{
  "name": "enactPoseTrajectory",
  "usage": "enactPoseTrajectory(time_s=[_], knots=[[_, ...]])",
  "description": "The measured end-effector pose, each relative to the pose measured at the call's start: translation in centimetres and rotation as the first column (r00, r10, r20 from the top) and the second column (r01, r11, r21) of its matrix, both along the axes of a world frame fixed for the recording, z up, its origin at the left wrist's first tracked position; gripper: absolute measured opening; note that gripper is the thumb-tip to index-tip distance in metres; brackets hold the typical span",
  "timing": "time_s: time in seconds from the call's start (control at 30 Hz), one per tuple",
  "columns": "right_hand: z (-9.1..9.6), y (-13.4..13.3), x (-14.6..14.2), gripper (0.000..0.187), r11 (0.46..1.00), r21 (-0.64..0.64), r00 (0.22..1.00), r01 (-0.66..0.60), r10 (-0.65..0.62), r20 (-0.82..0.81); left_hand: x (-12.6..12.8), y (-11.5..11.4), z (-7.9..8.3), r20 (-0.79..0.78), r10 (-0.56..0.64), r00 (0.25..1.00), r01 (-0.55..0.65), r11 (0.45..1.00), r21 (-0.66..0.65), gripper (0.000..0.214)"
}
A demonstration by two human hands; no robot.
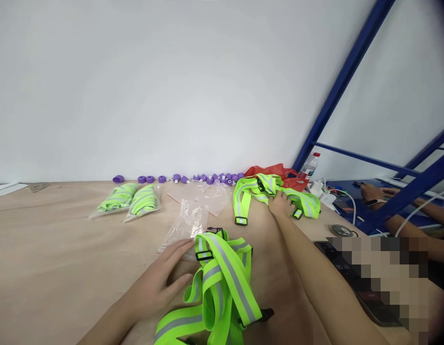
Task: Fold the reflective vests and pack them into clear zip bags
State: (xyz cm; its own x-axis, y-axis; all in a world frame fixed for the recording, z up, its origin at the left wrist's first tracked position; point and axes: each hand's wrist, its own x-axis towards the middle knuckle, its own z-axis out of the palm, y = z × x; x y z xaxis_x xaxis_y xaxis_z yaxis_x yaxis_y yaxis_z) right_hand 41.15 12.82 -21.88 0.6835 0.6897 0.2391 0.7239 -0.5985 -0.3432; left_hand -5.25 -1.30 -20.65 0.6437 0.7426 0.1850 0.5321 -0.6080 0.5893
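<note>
Near the front lies a loose bundle of reflective straps [222, 282], bright green with grey stripes and black buckles. My left hand [162, 275] rests flat at its left side, fingers stretched out and holding nothing, fingertips close to a clear plastic bag [189, 220]. Farther back on the right, my right hand [281, 205] is curled on a second set of reflective straps [243, 196]; its fingertips are partly hidden among the bands. Two filled clear bags of folded green straps [119, 197] [145, 200] lie at the back left.
Several small purple items [209, 178] line the wall. A red plastic bag [275, 171] and a bottle [310, 166] stand near the blue metal frame [340, 79]. A black device [378, 306] and a round metal object [340, 231] lie right. Another person's hands [373, 192] are beyond.
</note>
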Motion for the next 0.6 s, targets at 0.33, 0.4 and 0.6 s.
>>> enactPoseTrajectory(time_s=[0.33, 0.4, 0.6], knots=[[-0.4, 1.5, 2.8, 0.046, 0.992, 0.108, 0.996, 0.068, -0.062, -0.061, 0.2, 0.6, 0.4, 0.007, 0.019, 1.0, -0.018, 1.0, -0.015, 0.048], [-0.3, 1.4, 2.6, 0.045, 0.991, 0.128, 0.998, 0.04, -0.034, -0.047, 0.3, 0.7, 0.5, 0.01, 0.025, 1.0, -0.025, 0.999, -0.023, 0.046], [0.1, 0.1, 1.0, 0.055, 0.986, 0.163, 0.999, -0.041, 0.039, 0.018, 0.4, 1.2, 0.5, 0.084, 0.048, 0.995, -0.045, 0.998, -0.037, 0.038]])
